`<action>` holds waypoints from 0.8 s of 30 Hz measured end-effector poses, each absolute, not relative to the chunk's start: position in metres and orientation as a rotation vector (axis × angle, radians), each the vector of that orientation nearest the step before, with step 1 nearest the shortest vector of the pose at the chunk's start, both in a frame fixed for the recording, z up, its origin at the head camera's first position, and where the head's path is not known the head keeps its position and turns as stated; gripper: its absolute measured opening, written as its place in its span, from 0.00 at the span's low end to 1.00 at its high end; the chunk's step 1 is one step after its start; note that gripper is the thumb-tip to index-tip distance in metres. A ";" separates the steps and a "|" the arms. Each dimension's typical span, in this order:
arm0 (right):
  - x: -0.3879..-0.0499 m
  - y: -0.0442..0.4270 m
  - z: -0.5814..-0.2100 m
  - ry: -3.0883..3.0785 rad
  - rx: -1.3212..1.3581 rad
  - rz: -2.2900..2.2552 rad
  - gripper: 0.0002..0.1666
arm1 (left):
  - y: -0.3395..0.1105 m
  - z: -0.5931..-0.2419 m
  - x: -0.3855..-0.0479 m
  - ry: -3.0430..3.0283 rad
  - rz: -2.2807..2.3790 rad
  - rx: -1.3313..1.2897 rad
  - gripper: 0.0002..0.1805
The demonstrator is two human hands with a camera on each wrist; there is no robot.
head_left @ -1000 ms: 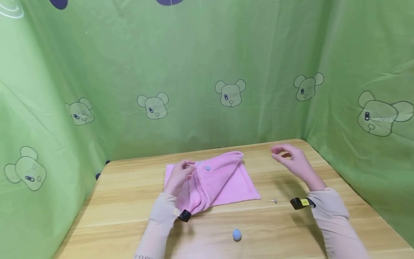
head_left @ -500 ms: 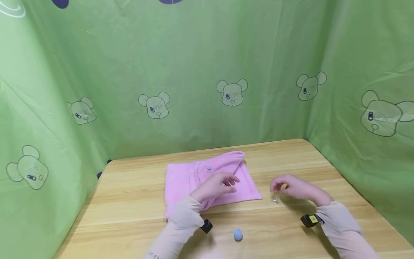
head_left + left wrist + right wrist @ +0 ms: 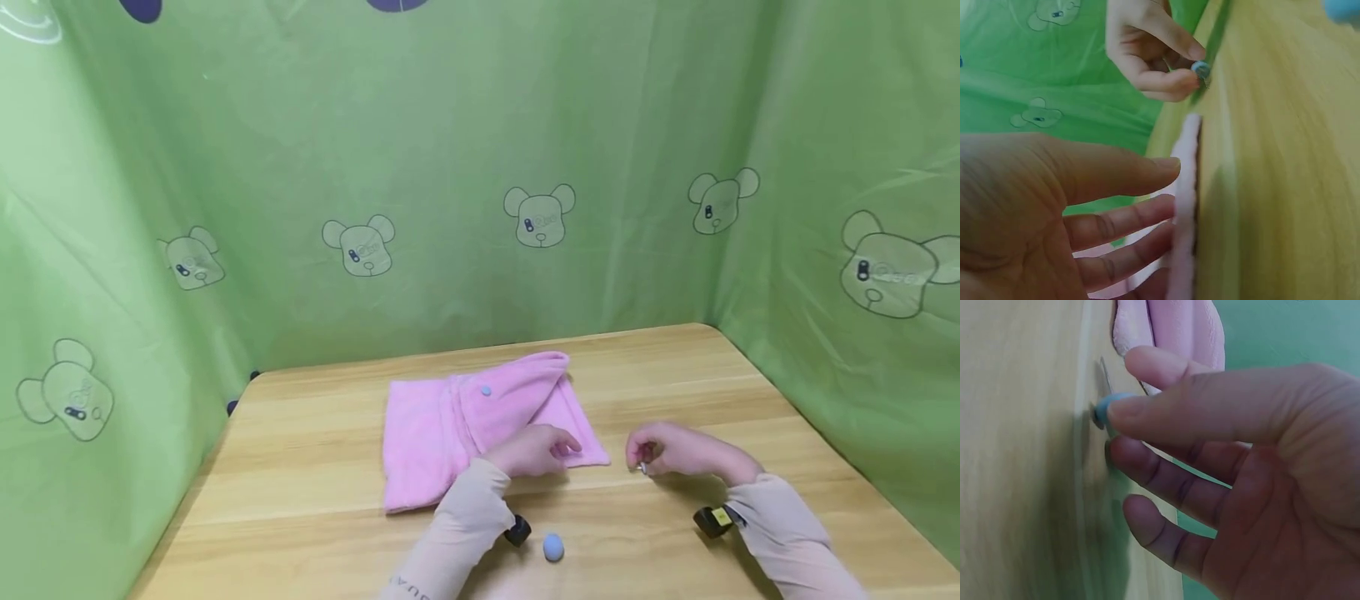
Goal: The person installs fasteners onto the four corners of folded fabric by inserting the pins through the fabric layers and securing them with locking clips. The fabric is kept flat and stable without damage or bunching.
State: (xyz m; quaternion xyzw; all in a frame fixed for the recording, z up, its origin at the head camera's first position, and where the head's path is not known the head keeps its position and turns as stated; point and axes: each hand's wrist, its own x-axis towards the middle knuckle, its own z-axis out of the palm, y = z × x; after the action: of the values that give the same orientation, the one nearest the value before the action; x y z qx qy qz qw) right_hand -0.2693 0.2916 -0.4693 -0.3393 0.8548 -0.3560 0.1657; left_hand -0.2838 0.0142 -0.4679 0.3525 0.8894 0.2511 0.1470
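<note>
Two forearms in pale sleeves (image 3: 776, 517) slant in from the near side, bent inward at the wrists, each with a black block (image 3: 517, 530) strapped at the cuff. Nearest lies a blue ball (image 3: 552, 547), on the desk (image 3: 300, 483) just beyond the left cuff, nearer the person than either hand and between the two.

Farther on, the left hand (image 3: 534, 450) hovers low, back upward, pointing toward the other hand. It grasps nothing: the thumb lies nearly straight and the fingers bend loosely beside the edge of the cloth (image 3: 427, 433); whether they touch it I cannot tell. The right hand (image 3: 673, 448) points back toward the left one, wrist arched and knuckles raised, fingertips down near the desk. Its thumb and a finger pinch the blue head of the pin (image 3: 1113, 405), the other fingers curving loosely beneath. The pin's point juts past the fingertips toward the cloth.

The pink cloth spreads under and beyond the left hand, folded over itself, a blue dot (image 3: 486, 390) on the fold ahead of that hand. Behind everything hangs a green curtain (image 3: 450, 125) printed with bear heads.
</note>
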 end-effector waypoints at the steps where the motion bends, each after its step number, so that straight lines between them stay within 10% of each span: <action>1: -0.270 0.291 -0.470 2.427 -0.959 -1.017 0.14 | 0.016 -0.470 -0.285 2.563 0.723 1.003 0.21; 24: -0.267 0.286 -0.468 2.420 -0.759 -1.005 0.06 | 0.026 -0.482 -0.285 2.728 0.884 0.705 0.03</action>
State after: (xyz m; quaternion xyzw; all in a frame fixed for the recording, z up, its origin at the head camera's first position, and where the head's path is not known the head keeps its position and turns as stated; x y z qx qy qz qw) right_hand -0.2672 0.2862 -0.4682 -0.2724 0.8681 -0.3606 0.2055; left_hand -0.2850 0.0258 -0.4824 0.2377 0.9197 0.2979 0.0941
